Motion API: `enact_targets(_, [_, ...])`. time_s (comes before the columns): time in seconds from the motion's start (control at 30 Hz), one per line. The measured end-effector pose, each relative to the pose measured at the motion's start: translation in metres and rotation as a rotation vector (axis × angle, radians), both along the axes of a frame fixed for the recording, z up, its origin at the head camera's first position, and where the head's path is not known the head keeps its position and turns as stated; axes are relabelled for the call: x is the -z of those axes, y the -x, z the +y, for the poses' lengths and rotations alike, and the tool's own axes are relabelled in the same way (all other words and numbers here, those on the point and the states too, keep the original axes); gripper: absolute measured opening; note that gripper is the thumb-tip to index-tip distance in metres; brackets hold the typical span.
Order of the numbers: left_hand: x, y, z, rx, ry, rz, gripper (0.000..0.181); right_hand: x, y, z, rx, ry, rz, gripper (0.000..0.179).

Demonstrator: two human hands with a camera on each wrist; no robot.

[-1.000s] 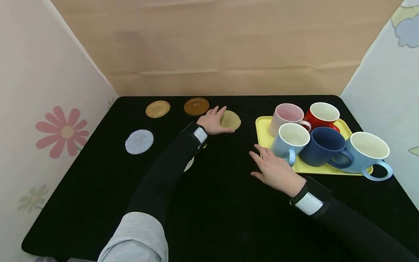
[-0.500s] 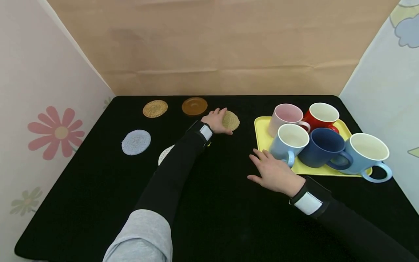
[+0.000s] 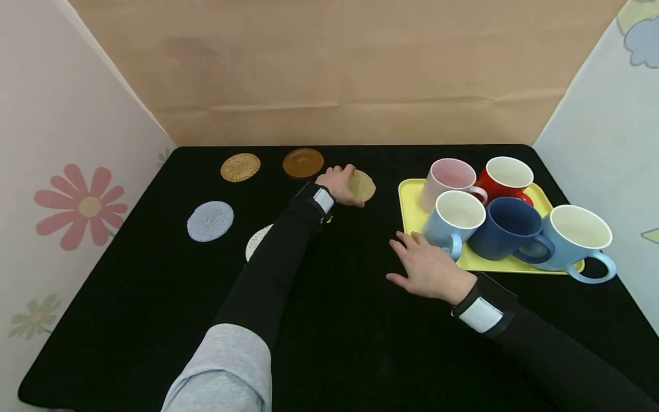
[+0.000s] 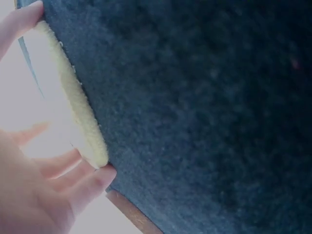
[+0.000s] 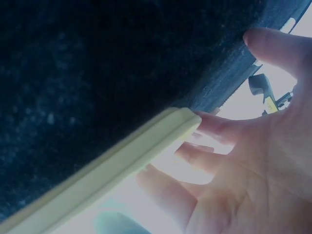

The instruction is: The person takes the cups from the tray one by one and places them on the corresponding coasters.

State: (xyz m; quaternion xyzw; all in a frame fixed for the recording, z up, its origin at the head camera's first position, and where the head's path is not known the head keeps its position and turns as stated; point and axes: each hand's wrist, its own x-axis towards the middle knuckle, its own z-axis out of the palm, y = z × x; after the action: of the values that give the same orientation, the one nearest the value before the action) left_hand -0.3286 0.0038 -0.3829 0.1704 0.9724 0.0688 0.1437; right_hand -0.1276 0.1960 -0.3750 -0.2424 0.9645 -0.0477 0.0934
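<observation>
At the back of the black table, my left hand [image 3: 338, 186] spans a round beige woven coaster [image 3: 363, 186]. In the left wrist view, the thumb is at one end of the coaster's edge [image 4: 80, 107] and a fingertip at the other, with the coaster low at the table surface. The hand covers the coaster's left part in the head view. My right hand [image 3: 432, 269], fingers spread, lies by the near left corner of a yellow tray [image 3: 410, 209], next to a light blue mug [image 3: 453, 220]. The right wrist view has its fingers right at the tray rim [image 5: 112, 170].
A pink mug [image 3: 447, 183], a red mug [image 3: 501, 186], a dark blue mug [image 3: 504, 229] and another light blue mug [image 3: 571, 237] crowd the tray. Leftward lie a tan woven coaster [image 3: 240, 167], a brown saucer-like disc [image 3: 303, 163], a pale blue coaster [image 3: 210, 221] and a white one [image 3: 255, 243], partly under my left forearm.
My left hand's fingers and thumb have drawn in around the beige coaster, and its forearm has shifted right, uncovering more of the white coaster. My right hand has barely moved.
</observation>
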Motion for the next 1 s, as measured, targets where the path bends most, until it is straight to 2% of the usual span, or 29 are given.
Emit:
enact_targets(0.33, [0.000, 0.003, 0.003, -0.010, 0.007, 0.021, 0.095, -0.001, 0.002, 0.001, 0.006, -0.004, -0.012, 0.068])
enact_targets(0.73, [0.003, 0.000, 0.016, 0.020, -0.020, 0.058, 0.093, 0.002, 0.001, 0.000, 0.018, -0.006, -0.017, 0.069])
enact_targets(1.0, [0.002, 0.001, 0.020, 0.007, -0.015, 0.038, 0.094, 0.002, 0.002, 0.002, 0.019, -0.003, -0.028, 0.069])
